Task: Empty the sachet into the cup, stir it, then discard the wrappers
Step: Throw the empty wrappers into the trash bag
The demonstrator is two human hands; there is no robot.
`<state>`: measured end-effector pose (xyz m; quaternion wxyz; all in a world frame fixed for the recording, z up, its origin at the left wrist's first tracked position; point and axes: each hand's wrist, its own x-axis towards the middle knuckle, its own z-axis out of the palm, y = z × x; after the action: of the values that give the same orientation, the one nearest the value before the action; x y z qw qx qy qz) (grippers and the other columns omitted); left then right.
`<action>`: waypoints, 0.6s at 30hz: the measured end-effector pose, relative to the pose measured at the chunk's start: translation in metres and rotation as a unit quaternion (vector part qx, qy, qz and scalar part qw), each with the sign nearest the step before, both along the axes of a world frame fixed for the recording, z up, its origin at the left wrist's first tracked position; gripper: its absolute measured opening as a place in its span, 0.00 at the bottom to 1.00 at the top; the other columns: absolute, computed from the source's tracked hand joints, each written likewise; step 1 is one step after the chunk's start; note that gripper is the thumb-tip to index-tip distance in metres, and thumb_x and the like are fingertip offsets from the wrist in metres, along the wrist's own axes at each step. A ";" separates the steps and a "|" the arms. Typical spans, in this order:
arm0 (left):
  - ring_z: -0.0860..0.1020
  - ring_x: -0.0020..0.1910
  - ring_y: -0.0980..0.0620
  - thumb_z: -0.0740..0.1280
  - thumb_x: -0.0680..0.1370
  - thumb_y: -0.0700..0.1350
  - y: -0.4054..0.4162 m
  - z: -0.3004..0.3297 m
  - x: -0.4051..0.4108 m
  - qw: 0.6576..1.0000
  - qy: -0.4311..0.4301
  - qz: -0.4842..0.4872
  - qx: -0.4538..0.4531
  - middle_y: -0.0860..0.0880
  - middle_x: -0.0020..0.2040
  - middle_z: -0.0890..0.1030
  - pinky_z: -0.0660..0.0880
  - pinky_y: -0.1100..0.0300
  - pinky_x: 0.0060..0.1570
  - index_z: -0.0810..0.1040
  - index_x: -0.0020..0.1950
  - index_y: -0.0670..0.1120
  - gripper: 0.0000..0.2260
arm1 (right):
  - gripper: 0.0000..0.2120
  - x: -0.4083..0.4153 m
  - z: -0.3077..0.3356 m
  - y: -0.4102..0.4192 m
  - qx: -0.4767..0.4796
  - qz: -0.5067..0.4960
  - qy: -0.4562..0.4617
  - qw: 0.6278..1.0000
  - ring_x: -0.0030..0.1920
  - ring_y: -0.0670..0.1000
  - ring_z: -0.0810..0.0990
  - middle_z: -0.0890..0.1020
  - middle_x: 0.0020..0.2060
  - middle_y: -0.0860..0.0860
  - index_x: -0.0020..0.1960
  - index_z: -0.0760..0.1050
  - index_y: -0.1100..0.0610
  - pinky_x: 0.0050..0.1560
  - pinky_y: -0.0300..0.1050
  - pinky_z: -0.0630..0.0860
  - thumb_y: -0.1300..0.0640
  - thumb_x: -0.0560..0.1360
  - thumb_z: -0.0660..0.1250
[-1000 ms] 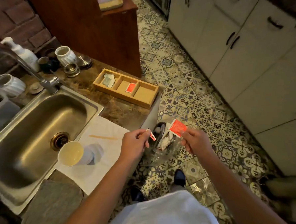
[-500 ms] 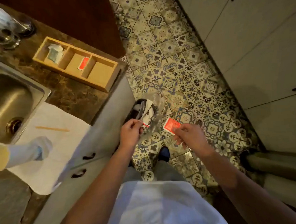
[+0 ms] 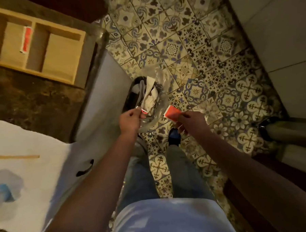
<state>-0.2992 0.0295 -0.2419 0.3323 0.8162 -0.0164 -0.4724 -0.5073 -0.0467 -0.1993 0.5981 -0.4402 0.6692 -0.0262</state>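
Patterned tile floor (image 3: 189, 48) below, dark stone counter (image 3: 33, 104) off to one side, and a small bin (image 3: 144, 96) lined with a clear bag, parked hard against the cabinet face.

Left fingers (image 3: 137, 114) pinched narrow on a torn strip (image 3: 143, 111) of red-and-white wrapper, right at the bin's near rim. Left hand (image 3: 129, 119) just above that rim, forearm trailing back toward the camera. Right fingers (image 3: 181, 117) clamped on the lower edge of the red sachet (image 3: 172, 113), just beside the bin, over floor rather than over the opening. Right hand (image 3: 191, 121) a touch further from the bin than the left.

Feather-light stuff, both pieces: thin, crinkly, likely slick, prone to flutter or cling on release. Best held by an edge, as now, and let go low over the bin's mouth. Sachet in need of a short shift toward the bin first, by the look of it.

Crumpled white paper (image 3: 150, 96) already filling much of the bin; loose bag folds rising round its rim, a possible snag. Shoe (image 3: 173, 137) on the floor near the bin. Wooden tray (image 3: 62, 55) up on the counter, beyond the bin, with another red sachet (image 3: 25, 40) in a middle compartment. White paper towel (image 3: 25, 133) on the counter nearer the camera, stir stick (image 3: 16, 157) lying on it. Cup: only a blur at frame edge, impossible to confirm.
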 end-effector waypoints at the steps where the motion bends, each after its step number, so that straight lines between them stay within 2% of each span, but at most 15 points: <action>1: 0.72 0.24 0.57 0.70 0.80 0.50 -0.002 -0.008 0.003 1.000 0.001 -0.001 0.016 0.53 0.27 0.83 0.70 0.61 0.27 0.84 0.34 0.50 0.15 | 0.11 0.005 -0.007 -0.002 0.004 -0.009 0.010 1.000 0.24 0.47 0.82 0.86 0.29 0.52 0.45 0.85 0.60 0.21 0.36 0.72 0.51 0.76 0.76; 4: 0.75 0.30 0.53 0.72 0.78 0.51 -0.008 -0.040 0.017 0.997 -0.001 -0.021 0.070 0.54 0.26 0.81 0.71 0.60 0.31 0.82 0.31 0.51 0.16 | 0.08 0.026 -0.038 -0.003 0.004 -0.027 0.039 0.999 0.24 0.44 0.82 0.84 0.26 0.47 0.44 0.83 0.58 0.22 0.35 0.74 0.53 0.76 0.75; 7: 0.81 0.40 0.48 0.71 0.79 0.52 -0.014 -0.066 0.028 0.990 -0.017 -0.106 0.087 0.47 0.39 0.85 0.77 0.56 0.41 0.85 0.41 0.48 0.11 | 0.08 0.046 -0.064 -0.003 0.009 -0.040 0.077 0.996 0.23 0.41 0.81 0.84 0.27 0.48 0.45 0.83 0.60 0.24 0.34 0.76 0.55 0.77 0.74; 10: 0.83 0.46 0.42 0.69 0.81 0.52 -0.022 -0.092 0.039 0.977 -0.042 -0.187 0.096 0.41 0.47 0.86 0.82 0.50 0.49 0.86 0.51 0.43 0.13 | 0.12 0.066 -0.096 0.000 0.022 -0.050 0.092 0.994 0.29 0.48 0.86 0.86 0.33 0.54 0.46 0.83 0.61 0.33 0.45 0.82 0.52 0.77 0.73; 13: 0.81 0.44 0.46 0.69 0.81 0.50 -0.031 -0.120 0.045 0.977 -0.047 -0.181 0.101 0.42 0.46 0.85 0.78 0.56 0.45 0.86 0.51 0.43 0.12 | 0.13 0.084 -0.131 0.003 0.051 -0.053 0.092 0.993 0.39 0.61 0.88 0.87 0.37 0.60 0.46 0.84 0.63 0.47 0.61 0.85 0.52 0.76 0.71; 14: 0.80 0.43 0.47 0.69 0.81 0.50 -0.034 -0.130 0.046 0.979 -0.044 -0.173 0.099 0.43 0.44 0.84 0.75 0.58 0.43 0.86 0.50 0.43 0.12 | 0.12 0.088 -0.143 0.003 0.062 -0.056 0.091 0.992 0.41 0.63 0.88 0.87 0.38 0.61 0.46 0.84 0.63 0.49 0.64 0.84 0.53 0.75 0.70; 18: 0.79 0.39 0.48 0.69 0.81 0.51 -0.048 -0.176 0.045 0.985 -0.031 -0.129 0.108 0.46 0.39 0.83 0.73 0.59 0.40 0.87 0.49 0.43 0.13 | 0.14 0.097 -0.195 -0.001 0.094 -0.014 0.103 0.990 0.47 0.64 0.87 0.87 0.45 0.62 0.49 0.84 0.62 0.50 0.62 0.84 0.52 0.76 0.67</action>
<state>-0.2546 -0.0184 -0.4181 0.1779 0.8524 -0.0811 -0.4849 -0.4103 -0.0472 -0.3939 0.5646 -0.3728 0.7327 0.0736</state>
